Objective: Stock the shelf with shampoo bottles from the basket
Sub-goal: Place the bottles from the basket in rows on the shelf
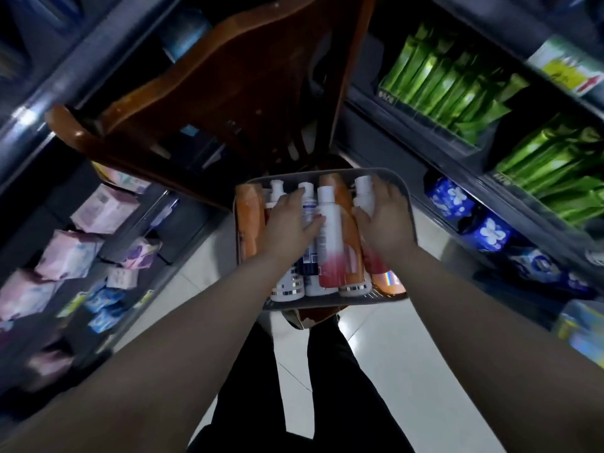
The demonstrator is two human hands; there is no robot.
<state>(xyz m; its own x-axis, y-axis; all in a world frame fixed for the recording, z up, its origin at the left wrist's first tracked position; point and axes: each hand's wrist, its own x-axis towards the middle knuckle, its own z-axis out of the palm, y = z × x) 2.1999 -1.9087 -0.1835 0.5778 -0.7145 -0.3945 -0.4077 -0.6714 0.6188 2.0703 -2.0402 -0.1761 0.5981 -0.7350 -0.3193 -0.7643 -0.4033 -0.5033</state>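
Both our hands reach down into the basket of shampoo bottles.
The grey basket sits in front of us on a brown wooden chair, above the pale tiled floor; the bottles lie side by side in it, filling it from wall to wall; our left hand lies over the white bottle with the blue label, its grip closing round that bottle, thumb touching the white-and-red bottle just beside it; our right hand has its grip curled over the white-capped bottle near the basket's right wall; an orange bottle lies along the left wall, untouched; the right shelf carries green packs above blue packs; pink packs sit on the shelving at our left; the edges are blurred.
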